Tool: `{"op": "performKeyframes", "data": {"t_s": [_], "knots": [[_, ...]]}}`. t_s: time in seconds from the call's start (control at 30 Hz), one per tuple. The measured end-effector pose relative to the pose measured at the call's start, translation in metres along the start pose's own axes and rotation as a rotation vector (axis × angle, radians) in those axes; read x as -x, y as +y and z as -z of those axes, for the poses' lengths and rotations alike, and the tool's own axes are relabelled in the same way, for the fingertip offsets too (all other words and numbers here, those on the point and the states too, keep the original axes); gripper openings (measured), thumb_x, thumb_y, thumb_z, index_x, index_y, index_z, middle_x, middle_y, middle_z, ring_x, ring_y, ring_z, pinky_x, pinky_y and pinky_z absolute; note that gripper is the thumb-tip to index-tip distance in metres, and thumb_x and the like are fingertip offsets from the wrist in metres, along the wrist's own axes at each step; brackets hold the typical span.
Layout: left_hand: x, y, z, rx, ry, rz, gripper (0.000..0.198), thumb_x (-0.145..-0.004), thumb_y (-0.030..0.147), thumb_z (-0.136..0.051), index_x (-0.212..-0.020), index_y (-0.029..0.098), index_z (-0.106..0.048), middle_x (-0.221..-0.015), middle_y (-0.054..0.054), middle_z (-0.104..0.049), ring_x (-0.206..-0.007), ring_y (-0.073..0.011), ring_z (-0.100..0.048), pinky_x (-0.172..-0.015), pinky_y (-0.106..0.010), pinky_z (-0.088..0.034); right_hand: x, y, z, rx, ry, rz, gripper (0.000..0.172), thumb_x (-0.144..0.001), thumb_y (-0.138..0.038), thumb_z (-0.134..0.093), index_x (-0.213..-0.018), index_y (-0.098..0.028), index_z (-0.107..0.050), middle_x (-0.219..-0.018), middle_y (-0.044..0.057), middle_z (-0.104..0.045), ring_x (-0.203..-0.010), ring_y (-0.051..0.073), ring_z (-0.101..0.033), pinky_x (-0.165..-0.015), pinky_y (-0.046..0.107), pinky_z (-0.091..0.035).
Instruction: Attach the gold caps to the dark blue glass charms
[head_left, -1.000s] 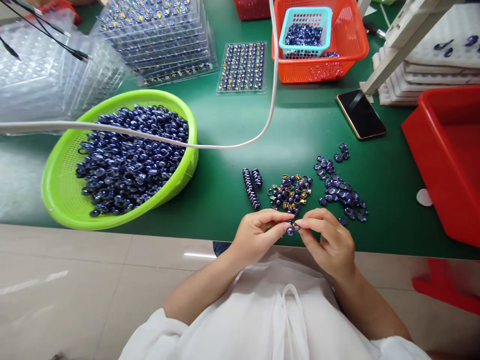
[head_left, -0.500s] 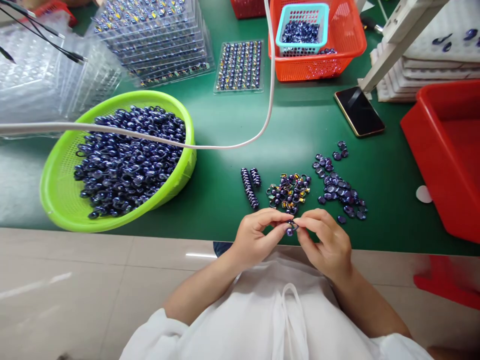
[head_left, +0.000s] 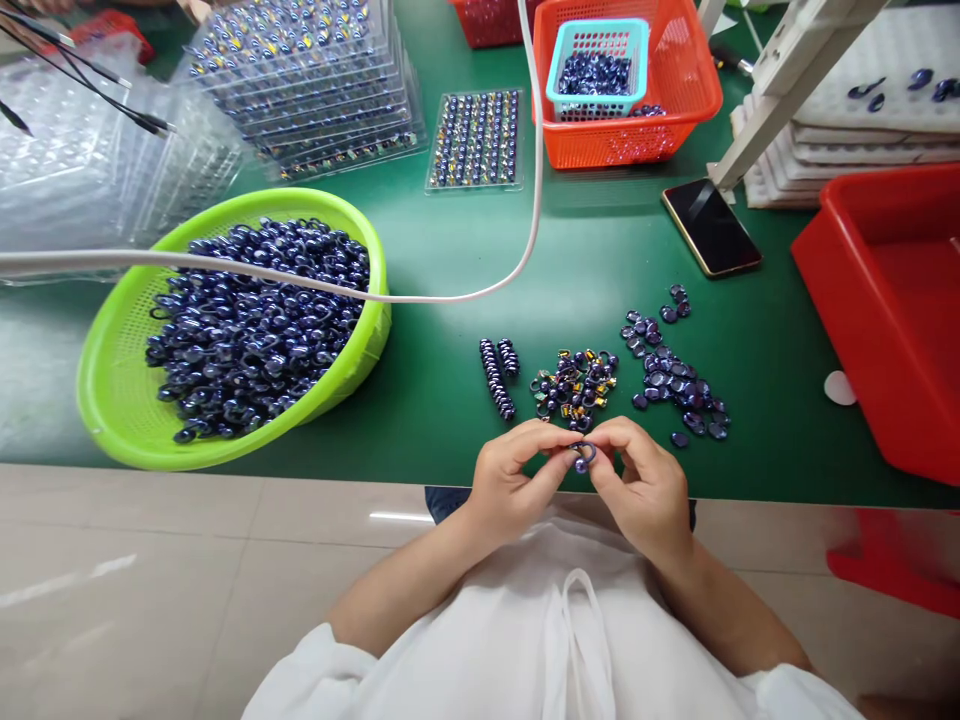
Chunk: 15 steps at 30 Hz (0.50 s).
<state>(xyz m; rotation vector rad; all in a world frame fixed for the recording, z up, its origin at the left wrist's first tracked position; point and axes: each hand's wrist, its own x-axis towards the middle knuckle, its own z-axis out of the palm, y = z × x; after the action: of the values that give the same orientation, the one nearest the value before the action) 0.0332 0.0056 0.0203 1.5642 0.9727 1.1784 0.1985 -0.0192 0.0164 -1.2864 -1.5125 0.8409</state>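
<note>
My left hand (head_left: 514,478) and my right hand (head_left: 645,482) meet at the near edge of the green table, fingertips pinched together on one small dark blue ring-shaped part (head_left: 582,457). Just beyond the fingers lies a mixed heap of blue and yellow small parts (head_left: 576,385). Right of it is a scatter of flat dark blue oval pieces (head_left: 673,377). Left of the heap lie two short rows of stacked blue parts (head_left: 499,372).
A lime green basket (head_left: 120,400) full of blue parts sits at the left, with a white cable (head_left: 450,295) arching over it. Clear trays (head_left: 475,138) and stacks of them stand at the back. An orange basket (head_left: 679,90), a phone (head_left: 710,226) and a red bin (head_left: 885,300) lie to the right.
Both hands keep pinching the small blue part; the fingers have shifted slightly around it. The view has drifted a little.
</note>
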Motion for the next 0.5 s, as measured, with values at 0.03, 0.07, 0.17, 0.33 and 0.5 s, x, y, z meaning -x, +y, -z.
{"op": "performKeyframes", "data": {"t_s": [0.03, 0.07, 0.17, 0.33, 0.5], "knots": [[0.0, -0.001, 0.0, 0.0, 0.001, -0.014, 0.018, -0.086, 0.007, -0.069, -0.099, 0.017, -0.076, -0.087, -0.008, -0.077, -0.078, -0.0167, -0.069, -0.071, -0.027, -0.055, 0.0, 0.0, -0.001, -0.004, 0.001, -0.011, 0.014, -0.09, -0.011, -0.059, -0.095, -0.024, -0.062, -0.084, -0.001, -0.062, -0.071, 0.012, -0.058, -0.064, 0.025, -0.049], [0.0, -0.001, 0.0, 0.001, -0.002, -0.032, 0.019, -0.086, 0.007, -0.068, -0.1, 0.017, -0.076, -0.087, -0.008, -0.077, -0.078, -0.017, -0.069, -0.072, -0.028, -0.055, 0.001, 0.001, -0.002, -0.006, 0.004, -0.023, 0.013, -0.09, -0.011, -0.059, -0.094, -0.024, -0.062, -0.084, -0.001, -0.062, -0.071, 0.012, -0.057, -0.064, 0.025, -0.049], [0.0, -0.002, 0.0, -0.014, -0.024, -0.07, 0.021, -0.086, 0.005, -0.066, -0.1, 0.017, -0.075, -0.088, -0.009, -0.077, -0.078, -0.0173, -0.069, -0.072, -0.029, -0.055, 0.002, 0.001, -0.007, 0.001, 0.022, -0.053, 0.013, -0.088, -0.01, -0.059, -0.09, -0.023, -0.059, -0.082, -0.001, -0.06, -0.069, 0.012, -0.056, -0.063, 0.025, -0.048], [-0.002, 0.0, -0.001, -0.059, -0.099, -0.03, 0.017, -0.086, 0.006, -0.064, -0.097, 0.016, -0.074, -0.084, -0.008, -0.076, -0.076, -0.0171, -0.068, -0.071, -0.029, -0.054, 0.002, 0.002, -0.004, 0.045, 0.035, -0.004, 0.018, -0.084, -0.006, -0.056, -0.085, -0.023, -0.053, -0.075, -0.004, -0.053, -0.063, 0.011, -0.052, -0.057, 0.024, -0.045], [-0.003, 0.003, -0.003, -0.043, -0.15, 0.08, 0.013, -0.088, 0.013, -0.065, -0.096, 0.014, -0.075, -0.084, -0.009, -0.076, -0.075, -0.0171, -0.069, -0.071, -0.028, -0.055, -0.001, 0.01, 0.042, 0.215, -0.156, 0.115, 0.016, -0.09, -0.01, -0.059, -0.095, -0.024, -0.063, -0.086, 0.0, -0.064, -0.073, 0.012, -0.06, -0.064, 0.025, -0.048]]}}
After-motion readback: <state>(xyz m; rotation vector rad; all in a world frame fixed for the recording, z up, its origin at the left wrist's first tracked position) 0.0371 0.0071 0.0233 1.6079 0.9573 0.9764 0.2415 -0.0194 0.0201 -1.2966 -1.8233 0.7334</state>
